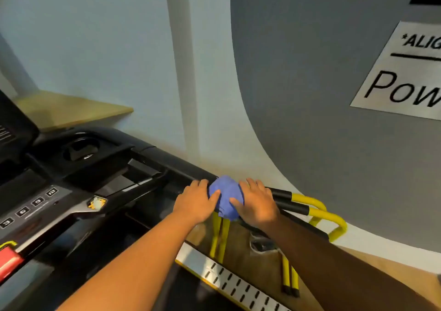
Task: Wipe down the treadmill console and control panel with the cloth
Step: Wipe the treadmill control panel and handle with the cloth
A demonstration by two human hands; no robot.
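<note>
Head view: both hands sit on the treadmill's right handrail [281, 195], with the cloth [226, 197] bunched round the rail between them. The left hand [196, 203] curls over the rail beside the cloth, thumb pressed into it; the right hand [259, 205] wraps the cloth's other side, each grip closed round the bar. The console [78, 157] and keypad [31, 206] lie well to the left of the cloth. Likely trouble: the wad is balled tight, so it may skid along the bar and leave streaks, or slip free and drop beside the yellow frame [334, 220] below the rail.
</note>
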